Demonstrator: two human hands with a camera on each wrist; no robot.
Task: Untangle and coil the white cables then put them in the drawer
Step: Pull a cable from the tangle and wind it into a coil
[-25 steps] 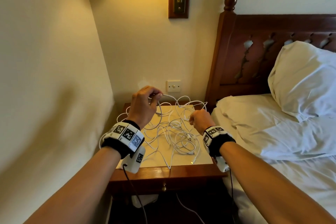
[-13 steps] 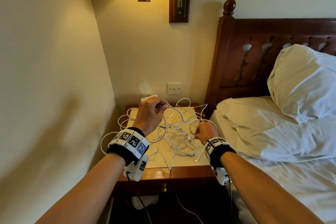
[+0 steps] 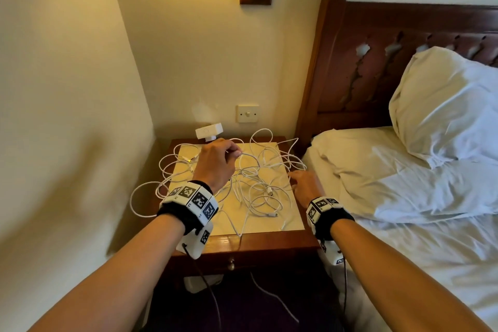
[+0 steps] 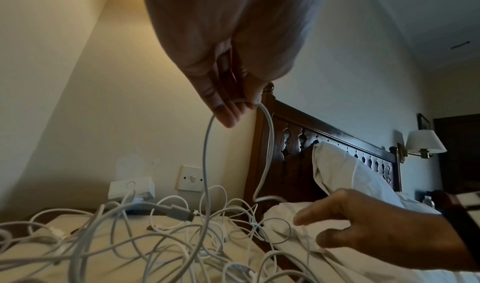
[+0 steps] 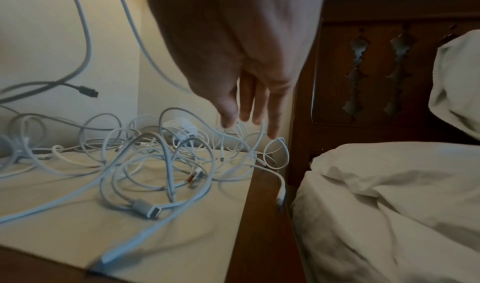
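A tangle of several white cables (image 3: 253, 183) (image 5: 161, 160) lies spread over the nightstand's cream top (image 3: 285, 224). My left hand (image 3: 215, 162) (image 4: 233, 111) is raised over the back left of the pile and pinches a loop of one white cable (image 4: 206, 164) between thumb and fingers; both strands hang down into the tangle. My right hand (image 3: 301, 186) (image 5: 249, 121) hovers at the right edge of the top, fingers straight and pointing down at the cables, holding nothing. The drawer front with its brass knob (image 3: 231, 266) is closed below the top.
A white charger block (image 3: 208, 131) stands at the back of the nightstand under a wall switch (image 3: 248, 113). The bed (image 3: 404, 197) with white sheets and a pillow presses against the nightstand's right side; a wall closes the left. A wooden headboard (image 3: 350, 75) rises behind.
My right hand has let go of the cable it gripped and opened, shifting to the right edge of the nightstand. My left hand keeps its pinch on the cable loop.
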